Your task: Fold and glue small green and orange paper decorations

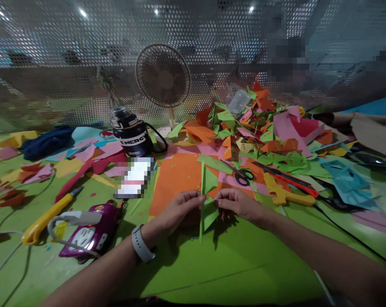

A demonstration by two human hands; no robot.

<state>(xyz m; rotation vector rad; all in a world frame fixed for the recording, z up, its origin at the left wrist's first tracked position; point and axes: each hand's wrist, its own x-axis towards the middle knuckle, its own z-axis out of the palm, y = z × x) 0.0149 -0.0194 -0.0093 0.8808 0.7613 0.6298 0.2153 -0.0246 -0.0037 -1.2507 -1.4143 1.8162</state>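
Between my hands is a folded piece of green paper (208, 216), held upright over the table's near middle. My left hand (184, 209) is closed on its long left strip, thumb and fingers pinched together. The fingertips of my right hand (236, 203) pinch the paper's right side. Under and behind it lies an orange paper sheet (177, 179) with small green bits on it. Scissors with black handles (243, 176) rest just beyond my right hand. A yellow glue gun (285, 194) lies to the right of them.
A heap of cut coloured paper (244, 132) fills the back right. A fan (163, 76) and a black bottle (132, 136) stand at the back. Left are a phone (134, 178), a purple device (90, 232), a yellow-handled tool (47, 217) and cables. A red cutter (295, 181) lies right.
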